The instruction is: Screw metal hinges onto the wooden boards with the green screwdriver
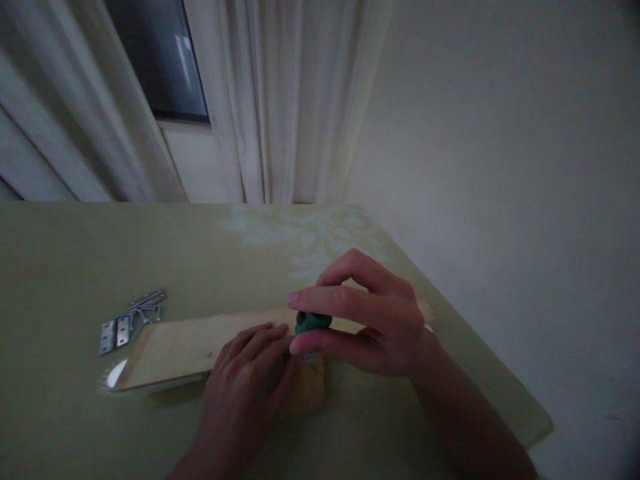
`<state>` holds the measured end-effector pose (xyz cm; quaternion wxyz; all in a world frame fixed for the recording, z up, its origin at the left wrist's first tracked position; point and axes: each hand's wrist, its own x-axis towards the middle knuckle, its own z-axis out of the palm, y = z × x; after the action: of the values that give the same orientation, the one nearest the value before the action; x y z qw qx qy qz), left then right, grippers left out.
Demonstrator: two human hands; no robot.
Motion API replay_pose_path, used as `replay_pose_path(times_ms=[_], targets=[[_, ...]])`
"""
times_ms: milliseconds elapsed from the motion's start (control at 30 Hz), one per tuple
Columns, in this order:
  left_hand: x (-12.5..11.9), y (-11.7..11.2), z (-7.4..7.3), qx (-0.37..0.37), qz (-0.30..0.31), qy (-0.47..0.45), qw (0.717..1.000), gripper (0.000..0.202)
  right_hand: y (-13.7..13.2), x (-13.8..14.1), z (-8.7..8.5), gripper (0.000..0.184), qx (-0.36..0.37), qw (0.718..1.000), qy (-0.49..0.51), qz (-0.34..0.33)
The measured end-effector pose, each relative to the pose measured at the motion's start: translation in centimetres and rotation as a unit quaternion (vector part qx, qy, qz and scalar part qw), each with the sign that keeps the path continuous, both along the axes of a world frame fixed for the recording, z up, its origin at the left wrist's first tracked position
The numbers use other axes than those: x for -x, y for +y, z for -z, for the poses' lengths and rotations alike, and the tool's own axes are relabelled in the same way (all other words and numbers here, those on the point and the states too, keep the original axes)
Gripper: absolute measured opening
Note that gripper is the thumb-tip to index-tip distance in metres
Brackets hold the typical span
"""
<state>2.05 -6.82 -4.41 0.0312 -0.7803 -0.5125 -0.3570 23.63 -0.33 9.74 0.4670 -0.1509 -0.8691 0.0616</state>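
My right hand is closed around a small round green knob-like handle, thumb below and fingers above it. The handle stands over a long pale wooden board that lies flat on the table. My left hand rests palm down on the board just left of the handle, fingers together and pressing on the wood. Under both hands a shorter wooden piece sticks out toward me. What the green handle belongs to is hidden by my fingers.
A metal hinge and several loose metal parts lie on the yellow-green tablecloth left of the board. The table's right edge runs diagonally. Curtains and a dark window stand behind.
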Motion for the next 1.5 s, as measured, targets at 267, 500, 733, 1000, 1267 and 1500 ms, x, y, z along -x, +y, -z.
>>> replay_pose_path(times_ms=[267,500,733,1000,1267,1500], targets=[[0.3,0.0,0.8,-0.013,-0.002,0.014,1.0,0.027,0.0,0.1,-0.1,0.034,0.032,0.997,-0.003,-0.066],[-0.2,-0.1,0.5,-0.017,-0.012,0.001,1.0,0.029,-0.2,0.0,-0.1,0.034,0.046,0.996,-0.022,-0.069],[-0.6,-0.2,0.1,-0.01,-0.013,-0.025,1.0,0.027,-0.3,0.0,-0.3,0.03,0.072,0.992,-0.022,-0.101],[-0.4,0.0,0.5,-0.014,-0.013,-0.014,1.0,0.029,-0.2,-0.1,-0.1,0.033,0.084,0.991,-0.032,-0.103],[-0.6,0.0,0.4,-0.006,-0.017,-0.025,1.0,0.028,-0.5,-0.1,-0.4,0.036,0.09,0.99,-0.055,-0.098],[-0.5,-0.1,0.7,0.004,-0.014,-0.025,1.0,0.025,-0.5,0.1,0.0,0.035,0.094,0.991,-0.042,-0.084]])
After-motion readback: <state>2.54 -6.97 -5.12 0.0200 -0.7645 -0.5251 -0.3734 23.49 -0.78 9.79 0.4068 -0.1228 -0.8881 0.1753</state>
